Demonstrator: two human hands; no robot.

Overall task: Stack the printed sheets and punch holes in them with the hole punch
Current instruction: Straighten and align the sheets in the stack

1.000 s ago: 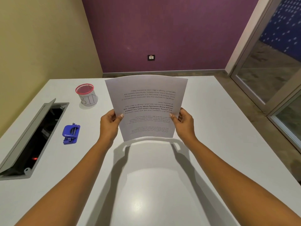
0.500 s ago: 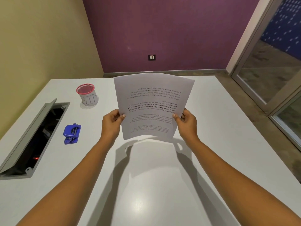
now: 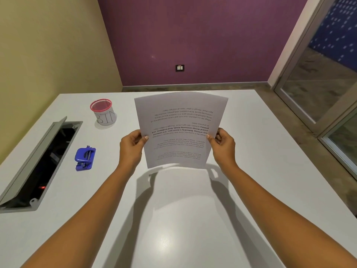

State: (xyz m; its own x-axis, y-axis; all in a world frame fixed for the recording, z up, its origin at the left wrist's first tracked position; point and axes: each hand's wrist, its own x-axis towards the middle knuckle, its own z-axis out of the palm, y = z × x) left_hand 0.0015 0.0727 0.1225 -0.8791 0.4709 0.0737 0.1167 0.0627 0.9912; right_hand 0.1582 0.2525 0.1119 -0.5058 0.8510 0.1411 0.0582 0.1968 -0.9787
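The printed sheets [image 3: 179,132] are held above the tabletop [image 3: 251,151], their side edges pinched by the fingers of the left hand [image 3: 131,147] and right hand [image 3: 225,147]. The hole punch [image 3: 85,158] lies apart, leftward; what is in the cup [image 3: 103,114] is hidden.

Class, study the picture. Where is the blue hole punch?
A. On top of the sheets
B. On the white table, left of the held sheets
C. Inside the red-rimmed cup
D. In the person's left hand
B: the blue hole punch lies on the white table, apart from the printed sheets that the left hand and right hand hold up.
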